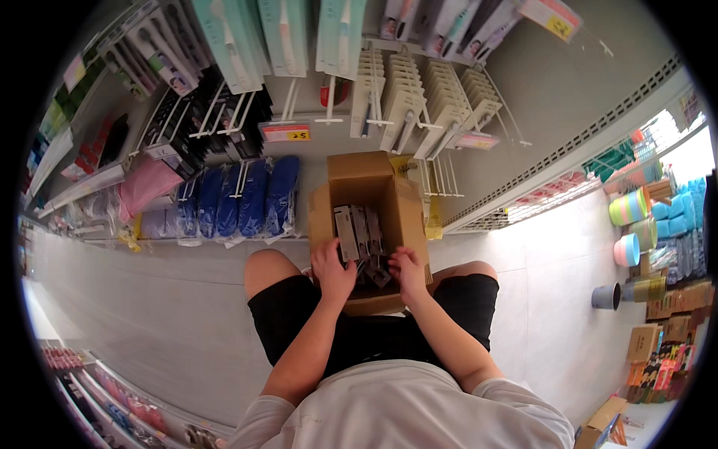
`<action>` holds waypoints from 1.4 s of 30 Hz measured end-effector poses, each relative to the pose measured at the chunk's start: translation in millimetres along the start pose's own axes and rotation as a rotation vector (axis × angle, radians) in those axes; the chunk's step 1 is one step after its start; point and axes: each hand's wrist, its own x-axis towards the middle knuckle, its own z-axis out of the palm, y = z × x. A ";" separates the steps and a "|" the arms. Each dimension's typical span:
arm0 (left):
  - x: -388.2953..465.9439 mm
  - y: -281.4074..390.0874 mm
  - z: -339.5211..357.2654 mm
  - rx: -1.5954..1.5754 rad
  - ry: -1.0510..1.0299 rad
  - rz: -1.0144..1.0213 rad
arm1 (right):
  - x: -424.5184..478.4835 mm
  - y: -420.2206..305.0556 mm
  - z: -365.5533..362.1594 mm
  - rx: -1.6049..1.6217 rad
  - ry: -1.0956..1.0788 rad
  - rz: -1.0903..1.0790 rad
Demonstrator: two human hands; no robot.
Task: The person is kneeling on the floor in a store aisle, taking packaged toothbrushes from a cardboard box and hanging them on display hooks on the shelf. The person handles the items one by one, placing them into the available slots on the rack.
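An open cardboard box [411,221] stands between my knees, its flaps folded outward. Inside, several slim retail packages [359,231] stand in a row, with darker ones lying loose nearer to me. My left hand [332,270] is over the box's left side, thumb and fingers apart, close to the pale package on the left. Over the opposite side, my right hand [408,274] has bent fingers beside the darker packages. No item is plainly visible in it, but its palm side is partly hidden.
Toothbrush packs [401,106] hang on hooks ahead, above the box. Bagged blue slippers [238,196] line the lowest shelf to the left. Metal hooks [331,118] jut outward with price tags [286,133]. A grey bucket [606,296] and stacked goods are at the right.
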 end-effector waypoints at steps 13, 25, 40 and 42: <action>-6.3 -7.5 15.9 -0.522 -0.461 -0.686 | 12.2 45.7 28.6 -0.413 -0.267 -0.003; -19.7 -27.5 45.0 -0.693 -0.359 -0.642 | 106.0 67.1 46.0 -0.975 -0.269 0.003; -23.8 -23.9 42.9 -0.386 -0.465 -0.586 | 145.8 135.6 60.2 -1.349 0.042 0.334; -23.5 -23.4 42.1 -0.372 -0.456 -0.559 | 153.2 138.2 62.6 -1.338 0.008 0.339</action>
